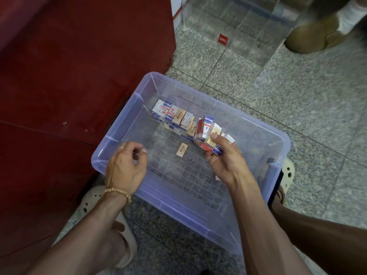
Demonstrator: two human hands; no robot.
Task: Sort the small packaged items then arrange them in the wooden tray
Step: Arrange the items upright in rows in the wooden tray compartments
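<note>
Forearms, two, bare, entering from the near edge; a beaded bracelet on the left wrist.

Left hand: over the bin's near-left rim, fingers loosely curled, holding nothing.

Right hand: fingers and thumb curled round a fanned handful of small boxes, several at once.

Bin: translucent bluish plastic, rounded corners, ribbed grid floor, standing on speckled stone tiles.

Packaged items: small rectangular cartons, white-blue, tan and red print, lying in a loose row along the bin's far side. One tan packet lies alone mid-floor.

Wooden tray: not in view.

Clear acrylic case: far right, red label.

Red cloth: left, matte.

Risk, judged: the handful is overfull and splayed; smooth cartons may slip from the grasp and drop among the unsorted row, mixing kinds again. The stray packet could be overlooked.
</note>
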